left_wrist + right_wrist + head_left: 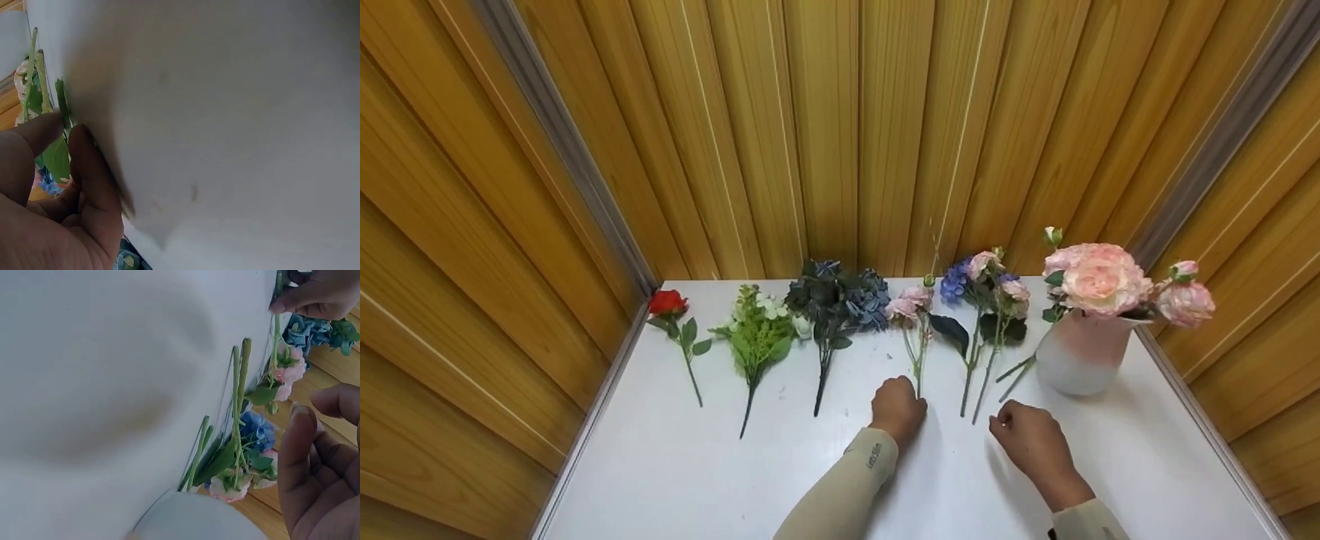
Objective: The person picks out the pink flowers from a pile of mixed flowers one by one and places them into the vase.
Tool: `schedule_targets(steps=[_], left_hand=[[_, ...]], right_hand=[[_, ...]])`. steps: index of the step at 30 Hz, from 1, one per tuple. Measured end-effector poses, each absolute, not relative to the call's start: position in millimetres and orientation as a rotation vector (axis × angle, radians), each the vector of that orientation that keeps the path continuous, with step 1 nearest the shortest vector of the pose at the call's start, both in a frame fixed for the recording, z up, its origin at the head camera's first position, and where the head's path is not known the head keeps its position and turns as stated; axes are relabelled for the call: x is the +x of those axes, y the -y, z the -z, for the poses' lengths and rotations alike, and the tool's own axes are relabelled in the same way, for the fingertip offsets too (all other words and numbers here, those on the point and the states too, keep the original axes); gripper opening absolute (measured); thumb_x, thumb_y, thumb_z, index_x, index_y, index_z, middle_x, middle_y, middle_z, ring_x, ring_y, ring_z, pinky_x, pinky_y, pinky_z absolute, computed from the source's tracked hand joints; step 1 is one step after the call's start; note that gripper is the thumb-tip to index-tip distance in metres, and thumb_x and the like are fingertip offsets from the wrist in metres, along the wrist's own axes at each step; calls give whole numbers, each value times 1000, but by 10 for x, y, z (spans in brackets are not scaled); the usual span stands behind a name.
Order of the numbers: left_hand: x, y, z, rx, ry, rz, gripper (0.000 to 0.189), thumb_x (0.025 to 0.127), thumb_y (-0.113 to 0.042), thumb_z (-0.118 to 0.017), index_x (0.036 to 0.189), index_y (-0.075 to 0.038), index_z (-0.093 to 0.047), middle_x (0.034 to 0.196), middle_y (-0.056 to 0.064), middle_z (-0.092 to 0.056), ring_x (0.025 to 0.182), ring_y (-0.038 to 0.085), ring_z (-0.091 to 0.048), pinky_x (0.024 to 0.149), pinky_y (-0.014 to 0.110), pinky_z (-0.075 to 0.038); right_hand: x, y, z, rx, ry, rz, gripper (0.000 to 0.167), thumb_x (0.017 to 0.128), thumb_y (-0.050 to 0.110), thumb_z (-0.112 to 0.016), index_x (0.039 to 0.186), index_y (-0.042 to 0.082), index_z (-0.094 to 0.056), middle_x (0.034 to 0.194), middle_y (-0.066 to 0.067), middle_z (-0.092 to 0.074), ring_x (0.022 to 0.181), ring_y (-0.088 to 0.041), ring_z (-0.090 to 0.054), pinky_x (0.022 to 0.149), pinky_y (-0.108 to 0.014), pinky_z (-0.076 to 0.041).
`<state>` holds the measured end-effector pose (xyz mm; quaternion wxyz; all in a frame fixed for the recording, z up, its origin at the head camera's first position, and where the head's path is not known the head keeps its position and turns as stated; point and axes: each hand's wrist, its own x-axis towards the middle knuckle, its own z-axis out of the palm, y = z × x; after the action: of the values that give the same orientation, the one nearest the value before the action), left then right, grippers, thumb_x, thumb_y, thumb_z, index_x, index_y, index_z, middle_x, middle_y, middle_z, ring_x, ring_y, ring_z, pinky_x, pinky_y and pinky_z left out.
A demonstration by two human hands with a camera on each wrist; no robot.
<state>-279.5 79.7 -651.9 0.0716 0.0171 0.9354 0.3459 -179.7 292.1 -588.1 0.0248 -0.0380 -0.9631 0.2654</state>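
Note:
My left hand (898, 411) pinches the lower stem of a pink artificial flower (913, 302) that lies on the table. In the left wrist view, the green stem end (61, 95) pokes out between thumb and finger. My right hand (1033, 442) hovers in front of the vase, fingers loosely bent and holding nothing; in the right wrist view a gap shows between thumb and forefinger. Nearest to it are a blue flower (955, 282) and a pink spray (1011, 296), their stems pointing toward me. The pink-and-white vase (1080, 364) bears large pink peonies (1102, 277).
Left of my left hand lie a dark blue bunch (825, 300), a green-and-white spray (761, 334) and a red rose (667, 302) on the white table (682, 480). Two cut stems (1017, 377) rest beside the vase. Wood-patterned panels (825, 135) enclose the table's back and sides.

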Motion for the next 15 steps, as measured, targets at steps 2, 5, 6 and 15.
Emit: schedule_targets(steps=[2, 5, 6, 15], left_hand=[[-2799, -774, 6496, 24, -2775, -1092, 17, 97, -8, -80, 82, -9, -72, 74, 3, -67, 68, 17, -62, 63, 37, -58], [-2799, -734, 6434, -30, -2721, -1166, 23, 94, -3, -81, 74, -11, -71, 70, 2, -68, 64, 17, -61, 58, 32, -53], [-2805, -712, 6418, -47, -2694, -1188, 26, 94, -3, -81, 72, -12, -70, 69, 1, -67, 63, 16, -60, 56, 30, -50], [-2681, -364, 6315, -66, -2288, -1480, 10, 100, -2, -82, 91, -3, -84, 76, 1, -72, 66, 12, -64, 61, 24, -54]], right_hand=[[-1804, -2892, 5896, -110, 2981, -813, 15, 104, 17, -75, 92, 7, -74, 75, -2, -69, 63, -16, -53, 60, -35, -45], [-1824, -2863, 5904, -95, 2998, -801, 14, 104, 17, -76, 93, 7, -74, 74, -2, -69, 63, -16, -53, 60, -35, -45], [-1833, -2856, 5912, -93, 3005, -801, 14, 104, 17, -76, 94, 7, -74, 74, -2, -69, 62, -16, -54, 59, -35, -44], [-1862, -2801, 5964, -96, 3017, -841, 13, 102, 16, -75, 91, 9, -74, 75, -1, -69, 63, -16, -54, 60, -34, -44]])
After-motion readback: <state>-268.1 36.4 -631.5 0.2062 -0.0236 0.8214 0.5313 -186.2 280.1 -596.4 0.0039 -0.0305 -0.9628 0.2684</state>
